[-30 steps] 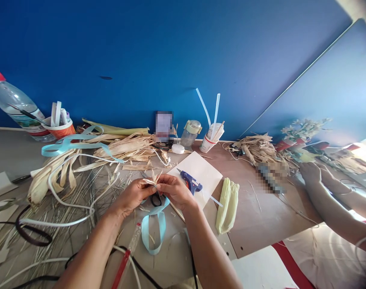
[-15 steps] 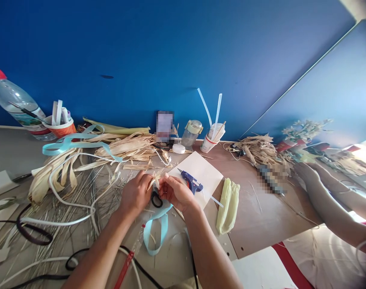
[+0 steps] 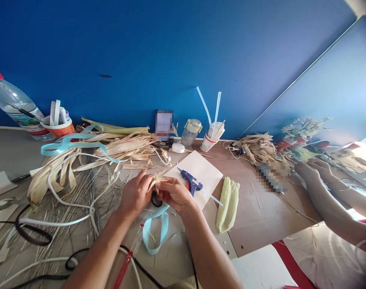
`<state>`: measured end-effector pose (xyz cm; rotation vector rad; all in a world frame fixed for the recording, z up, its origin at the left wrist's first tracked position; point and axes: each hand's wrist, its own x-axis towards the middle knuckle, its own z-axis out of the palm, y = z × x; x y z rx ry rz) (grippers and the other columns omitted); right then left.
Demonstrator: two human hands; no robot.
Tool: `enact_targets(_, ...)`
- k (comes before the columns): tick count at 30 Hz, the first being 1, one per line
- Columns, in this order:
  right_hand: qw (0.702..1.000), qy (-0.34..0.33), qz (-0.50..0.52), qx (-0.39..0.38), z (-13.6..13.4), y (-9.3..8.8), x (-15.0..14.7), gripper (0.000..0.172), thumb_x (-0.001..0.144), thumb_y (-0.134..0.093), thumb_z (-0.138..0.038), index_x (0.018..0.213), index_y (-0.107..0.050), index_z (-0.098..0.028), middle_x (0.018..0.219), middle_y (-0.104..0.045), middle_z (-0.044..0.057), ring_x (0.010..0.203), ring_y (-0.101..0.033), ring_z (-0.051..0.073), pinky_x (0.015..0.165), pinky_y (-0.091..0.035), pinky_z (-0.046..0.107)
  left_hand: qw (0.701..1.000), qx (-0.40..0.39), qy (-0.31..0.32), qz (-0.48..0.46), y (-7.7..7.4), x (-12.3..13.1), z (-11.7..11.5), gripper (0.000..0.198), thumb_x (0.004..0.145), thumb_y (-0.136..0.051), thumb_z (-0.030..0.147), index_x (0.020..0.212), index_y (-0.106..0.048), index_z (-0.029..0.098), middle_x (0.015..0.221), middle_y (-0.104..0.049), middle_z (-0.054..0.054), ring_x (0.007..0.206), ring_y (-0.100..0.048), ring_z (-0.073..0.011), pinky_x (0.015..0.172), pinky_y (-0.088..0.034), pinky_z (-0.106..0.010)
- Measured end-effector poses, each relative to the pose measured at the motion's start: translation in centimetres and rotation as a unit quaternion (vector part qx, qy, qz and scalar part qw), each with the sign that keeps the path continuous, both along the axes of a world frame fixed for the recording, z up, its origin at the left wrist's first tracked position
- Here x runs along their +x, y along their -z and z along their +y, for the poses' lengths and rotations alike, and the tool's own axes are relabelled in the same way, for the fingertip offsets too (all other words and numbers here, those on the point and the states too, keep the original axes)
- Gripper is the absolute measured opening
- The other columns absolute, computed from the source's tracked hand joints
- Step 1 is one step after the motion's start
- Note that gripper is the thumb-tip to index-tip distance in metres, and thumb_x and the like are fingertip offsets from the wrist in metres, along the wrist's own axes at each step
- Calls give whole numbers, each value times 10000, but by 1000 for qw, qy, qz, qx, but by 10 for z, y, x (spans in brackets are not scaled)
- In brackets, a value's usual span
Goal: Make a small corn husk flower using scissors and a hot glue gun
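Observation:
My left hand [image 3: 136, 194] and my right hand [image 3: 173, 193] meet over the middle of the table, both pinched on a small piece of dried corn husk [image 3: 159, 177] whose tips fan out above my fingers. Under my hands lie black-handled scissors [image 3: 154, 199] and a loop of light blue ribbon [image 3: 155, 230]. A blue glue gun [image 3: 191, 184] rests on a white sheet [image 3: 202, 170] just right of my right hand.
Dried husks [image 3: 122, 146], blue ribbon [image 3: 68, 143] and white cord [image 3: 65, 188] cover the left side. A plastic bottle [image 3: 13, 104] and cups [image 3: 59, 126] stand along the blue wall. Pale green husks [image 3: 227, 204] lie to the right. Another person's hands [image 3: 313, 170] work at the far right.
My hands have turned the husk piece: its tips, first pointing up and left, now lean right over my right fingers. The other person's hands shifted slightly.

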<state>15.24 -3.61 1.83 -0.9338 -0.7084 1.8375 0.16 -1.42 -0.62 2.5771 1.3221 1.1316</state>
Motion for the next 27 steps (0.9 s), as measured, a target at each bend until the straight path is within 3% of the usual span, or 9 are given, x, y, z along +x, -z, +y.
enact_targets(7,1000,24,0,1,2,1,0,272,565,-832,-270,606,-586,-160,502,-526,-54,448,-422,69,466,-309,215,995,-36,49,-83,-2,1,1,152,912,-463,126,850,-576,206,811,-591,-28,750,-598,-165,674,-464,-254)
enact_targets(18,999,-9,29,19,0,-4,1,333,561,-877,-299,613,-587,-145,537,-511,-45,480,-362,51,467,-229,214,988,-53,41,-136,-7,2,1,160,858,-482,78,828,-583,199,792,-589,-17,749,-597,-159,685,-471,-254)
enact_targets(23,999,-11,14,27,0,0,2,315,580,-867,-317,629,-606,-148,554,-536,-37,492,-409,63,481,-276,213,989,-59,45,-129,-6,1,1,167,869,-469,88,809,-577,200,774,-575,-17,728,-584,-161,672,-463,-258)
enact_targets(27,999,25,4,21,1,2,6,263,605,-836,-315,683,-644,-154,583,-579,-23,522,-467,81,514,-339,213,994,-43,48,-92,-4,-1,1,151,889,-469,111,850,-586,198,804,-584,-27,739,-587,-166,679,-466,-263)
